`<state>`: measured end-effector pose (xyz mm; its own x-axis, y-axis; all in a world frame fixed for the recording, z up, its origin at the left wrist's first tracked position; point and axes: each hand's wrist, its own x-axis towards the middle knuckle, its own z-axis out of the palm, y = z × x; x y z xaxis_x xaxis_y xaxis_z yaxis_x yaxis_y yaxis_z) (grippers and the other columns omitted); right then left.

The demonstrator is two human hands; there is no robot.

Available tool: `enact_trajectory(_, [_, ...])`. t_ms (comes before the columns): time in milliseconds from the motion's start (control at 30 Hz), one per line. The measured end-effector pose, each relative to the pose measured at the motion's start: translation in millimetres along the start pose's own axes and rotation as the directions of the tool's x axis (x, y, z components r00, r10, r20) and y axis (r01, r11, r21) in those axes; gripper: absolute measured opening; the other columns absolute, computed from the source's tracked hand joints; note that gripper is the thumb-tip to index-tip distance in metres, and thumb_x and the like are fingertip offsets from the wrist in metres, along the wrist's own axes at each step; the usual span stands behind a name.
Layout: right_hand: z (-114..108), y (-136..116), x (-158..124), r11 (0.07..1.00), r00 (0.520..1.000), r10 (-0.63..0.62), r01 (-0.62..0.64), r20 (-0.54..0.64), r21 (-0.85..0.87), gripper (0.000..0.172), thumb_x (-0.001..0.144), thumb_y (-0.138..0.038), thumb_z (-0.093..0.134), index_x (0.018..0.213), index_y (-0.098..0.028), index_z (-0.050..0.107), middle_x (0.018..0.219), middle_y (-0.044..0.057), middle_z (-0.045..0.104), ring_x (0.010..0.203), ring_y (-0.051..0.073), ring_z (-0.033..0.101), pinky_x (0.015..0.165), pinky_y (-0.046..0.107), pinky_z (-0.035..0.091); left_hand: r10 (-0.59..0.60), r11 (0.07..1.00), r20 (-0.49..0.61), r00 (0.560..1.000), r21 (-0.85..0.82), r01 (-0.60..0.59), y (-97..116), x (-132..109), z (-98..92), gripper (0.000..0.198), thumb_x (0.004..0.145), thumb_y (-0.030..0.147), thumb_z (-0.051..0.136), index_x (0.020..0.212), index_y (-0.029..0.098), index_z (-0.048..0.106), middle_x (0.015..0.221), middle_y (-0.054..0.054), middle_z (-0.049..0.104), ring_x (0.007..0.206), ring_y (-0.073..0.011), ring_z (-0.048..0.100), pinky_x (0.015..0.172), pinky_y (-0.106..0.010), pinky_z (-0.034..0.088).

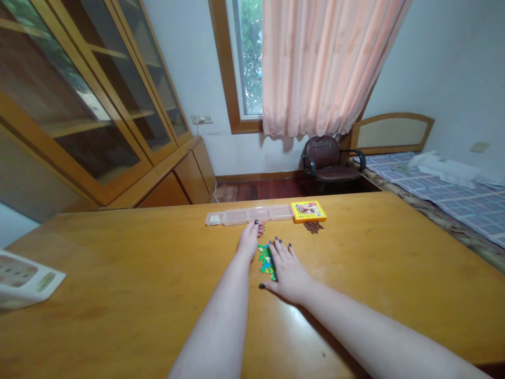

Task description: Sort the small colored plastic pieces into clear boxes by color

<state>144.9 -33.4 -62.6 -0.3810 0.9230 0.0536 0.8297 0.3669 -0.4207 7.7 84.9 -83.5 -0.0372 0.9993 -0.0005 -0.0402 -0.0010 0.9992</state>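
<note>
A small pile of green, blue and yellow building-block pieces (267, 261) lies on the wooden table (138, 284) between my two hands. On its left side, my left hand (249, 240) stands on edge, thumb up and fingers bent loosely to the right. My right hand (290, 271) lies flat on the other side, fingers spread, thumb pointing left and its edge against the pieces. Neither hand grips anything that I can see. Beyond them is a row of clear plastic trays (235, 216), with something pale in the leftmost one.
A yellow box (310, 211) sits at the right end of the trays, with a heap of brown pieces (313, 227) in front. A white plastic object (29, 279) stands at the left. Past the table are a cabinet (130, 84), an office chair (325, 158) and a bed (442, 173).
</note>
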Motion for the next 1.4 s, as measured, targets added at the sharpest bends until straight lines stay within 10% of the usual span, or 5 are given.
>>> enact_trajectory(400, [-5,-5,49,0.911,0.907,-0.407,0.412,0.110,-0.025,0.063,0.087,-0.045,0.043,0.142,-0.015,0.031,0.147,0.012,0.031,0.137,0.023,0.023,0.113,0.042,0.014,-0.069,0.979,-0.239,0.968,-0.202,0.020,10,2,-7.5,0.031,0.075,0.042,0.050,0.080,0.013,0.059,0.071,-0.001,0.058,0.048,-0.0056,0.048,0.050,-0.020,0.039])
enact_trajectory(667, [-10,-7,46,0.957,0.957,-0.283,0.286,0.072,-0.050,0.073,0.082,-0.058,0.047,0.141,-0.018,0.034,0.150,0.013,0.022,0.139,0.028,0.016,0.112,0.048,0.007,-0.007,0.996,-0.305,0.952,-0.091,-0.022,17,-2,-9.2,0.024,0.077,0.034,0.048,0.078,0.014,0.061,0.070,-0.001,0.060,0.051,-0.0078,0.048,0.052,-0.021,0.040])
enact_trajectory(867, [-5,-10,55,0.999,0.999,0.041,-0.041,0.000,-0.012,0.090,0.076,-0.058,0.054,0.142,-0.005,0.026,0.149,0.025,0.016,0.139,0.034,0.010,0.111,0.050,0.006,0.065,0.994,-0.380,0.923,-0.055,-0.093,23,-3,-13.5,0.023,0.081,0.030,0.043,0.075,0.017,0.061,0.071,-0.001,0.061,0.055,-0.0088,0.050,0.055,-0.021,0.041])
enact_trajectory(1400, [10,-39,69,0.996,0.996,-0.066,0.069,0.054,-0.060,0.063,0.088,-0.045,0.043,0.143,-0.017,0.030,0.150,0.018,0.020,0.138,0.032,0.017,0.109,0.049,0.017,-0.015,0.949,-0.569,0.822,-0.267,-0.167,31,7,-36.9,0.020,0.072,0.029,0.048,0.074,0.014,0.061,0.065,0.001,0.057,0.048,-0.0051,0.043,0.048,-0.018,0.033])
